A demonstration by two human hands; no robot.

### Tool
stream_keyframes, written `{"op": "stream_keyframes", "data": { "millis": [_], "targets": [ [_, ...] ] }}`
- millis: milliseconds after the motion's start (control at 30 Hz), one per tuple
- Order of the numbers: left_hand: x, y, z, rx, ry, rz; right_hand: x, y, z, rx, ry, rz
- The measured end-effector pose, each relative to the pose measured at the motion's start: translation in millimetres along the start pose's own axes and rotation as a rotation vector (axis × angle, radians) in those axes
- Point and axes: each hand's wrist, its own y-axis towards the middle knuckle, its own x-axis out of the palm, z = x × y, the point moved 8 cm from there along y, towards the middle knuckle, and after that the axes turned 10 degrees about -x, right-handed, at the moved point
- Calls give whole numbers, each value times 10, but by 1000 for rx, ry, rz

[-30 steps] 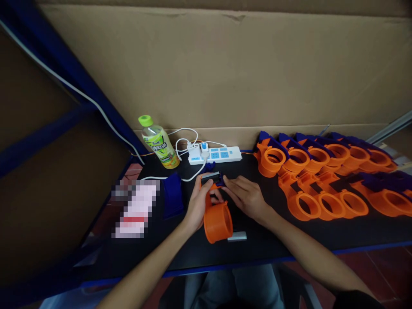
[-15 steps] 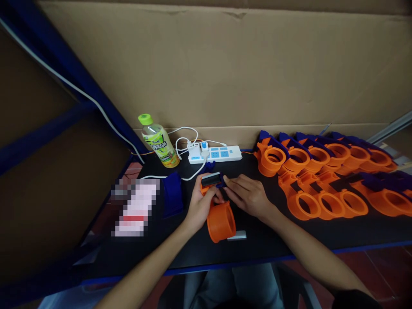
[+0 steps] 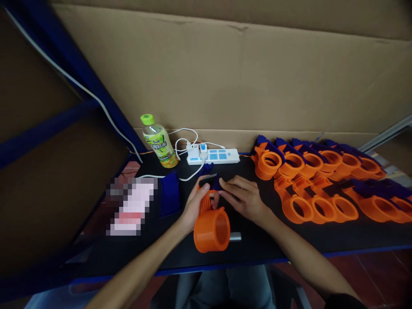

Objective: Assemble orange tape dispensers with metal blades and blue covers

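Observation:
My left hand (image 3: 194,205) is closed round the neck of an orange plastic part (image 3: 212,227) with a wide open ring facing me. At the part's far end sits a dark blue piece (image 3: 215,183). My right hand (image 3: 243,199) has its fingers pinched on that blue piece from the right. Both hands hover just above the black tabletop (image 3: 283,234) near its front edge.
Two rows of finished orange-and-blue parts (image 3: 317,180) fill the right side. A white power strip (image 3: 213,156) with cables and a green-capped bottle (image 3: 158,141) stand at the back. A blue block (image 3: 169,193) lies left of my hands, a small grey bar (image 3: 235,236) beside the ring. Cardboard wall behind.
The orange part has tipped so its ring now faces me and sits lower and further left. My right fingers have closed in on the blue piece. The view shifted slightly.

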Motion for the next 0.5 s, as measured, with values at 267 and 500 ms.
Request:
{"op": "stream_keyframes", "data": {
  "millis": [267,500],
  "targets": [
    [-2,83,-39,-52,-122,33,-109,25,3,-12,-167,91],
    [20,131,37,-71,-91,-50,-30,271,-1,-55,-304,-158]
  ]
}}
